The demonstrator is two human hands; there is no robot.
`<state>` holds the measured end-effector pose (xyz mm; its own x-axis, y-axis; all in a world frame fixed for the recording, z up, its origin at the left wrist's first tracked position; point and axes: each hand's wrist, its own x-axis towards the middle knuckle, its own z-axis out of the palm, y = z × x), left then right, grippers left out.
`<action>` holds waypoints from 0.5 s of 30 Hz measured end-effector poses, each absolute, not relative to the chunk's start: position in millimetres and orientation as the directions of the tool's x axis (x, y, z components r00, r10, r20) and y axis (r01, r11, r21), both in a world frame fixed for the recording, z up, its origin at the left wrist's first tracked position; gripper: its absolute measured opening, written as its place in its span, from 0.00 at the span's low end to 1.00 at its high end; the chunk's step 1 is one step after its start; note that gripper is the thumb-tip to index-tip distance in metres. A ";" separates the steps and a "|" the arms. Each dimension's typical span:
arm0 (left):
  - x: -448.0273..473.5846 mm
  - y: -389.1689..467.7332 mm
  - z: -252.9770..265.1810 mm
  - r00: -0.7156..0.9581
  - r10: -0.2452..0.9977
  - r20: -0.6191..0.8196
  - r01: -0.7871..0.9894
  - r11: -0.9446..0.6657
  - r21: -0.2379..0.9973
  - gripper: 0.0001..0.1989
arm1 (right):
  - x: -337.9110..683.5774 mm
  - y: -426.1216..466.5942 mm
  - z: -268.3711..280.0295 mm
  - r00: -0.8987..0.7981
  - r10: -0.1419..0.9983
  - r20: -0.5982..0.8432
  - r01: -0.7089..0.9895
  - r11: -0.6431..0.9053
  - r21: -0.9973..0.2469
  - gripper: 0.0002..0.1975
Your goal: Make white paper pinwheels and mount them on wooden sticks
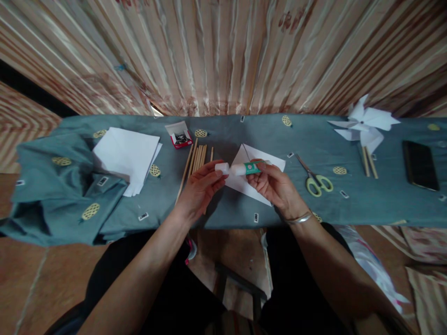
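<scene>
My right hand (274, 184) grips a green and white glue stick (249, 168) that lies almost level, its pale end pointing left. Between the fingers of my left hand (200, 188) is a white cap (222, 168), close to that end; whether the two touch I cannot tell. Beneath them a white sheet of paper (249, 190) with a dark crease line lies on the cloth, partly covered by my right hand. Several thin wooden sticks (198, 159) lie just behind my left hand, which hides their near ends.
A stack of white paper (127, 151) lies left, near an open red box (180, 136) of small dark items. To the right are green-handled scissors (318, 182), white paper pinwheels (365, 122) on sticks and a black phone (420, 165). A green cloth (223, 218) covers the narrow table.
</scene>
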<state>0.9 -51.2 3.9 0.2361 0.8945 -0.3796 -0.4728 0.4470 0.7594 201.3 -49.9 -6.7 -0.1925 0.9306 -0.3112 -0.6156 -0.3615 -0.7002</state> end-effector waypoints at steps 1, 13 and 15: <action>0.5 -51.6 3.1 0.243 0.897 -0.369 -0.455 0.442 0.774 0.11 | 201.5 -49.8 -6.8 -0.190 0.931 -0.313 -0.608 -0.362 -0.707 0.13; -1.4 -53.8 -0.8 0.126 0.978 -0.165 -0.214 0.189 0.958 0.14 | 203.1 -49.9 -8.1 -0.196 0.933 -0.302 -0.622 -0.356 -0.697 0.11; -1.6 -54.7 -3.8 0.114 0.991 -0.063 -0.055 0.069 0.996 0.16 | 202.3 -50.7 -8.6 -0.202 0.937 -0.284 -0.619 -0.347 -0.704 0.11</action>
